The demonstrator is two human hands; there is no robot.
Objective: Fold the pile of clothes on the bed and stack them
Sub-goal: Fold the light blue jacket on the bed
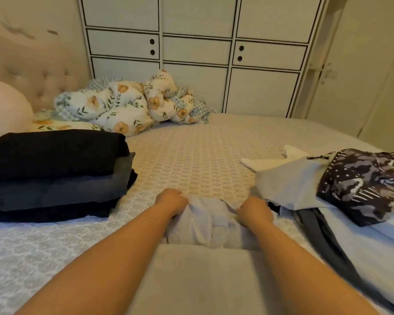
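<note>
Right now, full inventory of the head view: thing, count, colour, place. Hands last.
folded stack: 1, black and dark grey-blue, left on bed
pale lilac garment: 1, near centre, gripped by both hands
unfolded pile: 1, light grey, pale blue, dark grey and white pieces, right on bed
patterned garment: 1, dark purple and grey print, on top of that pile
floral duvet: 1, white with orange flowers, bunched at far left
bedspread: 1, beige lattice, covers bed
headboard: 1, beige tufted, far left
wardrobe: 1, white with dark trim, behind bed
left hand: grips garment
right hand: grips garment
</note>
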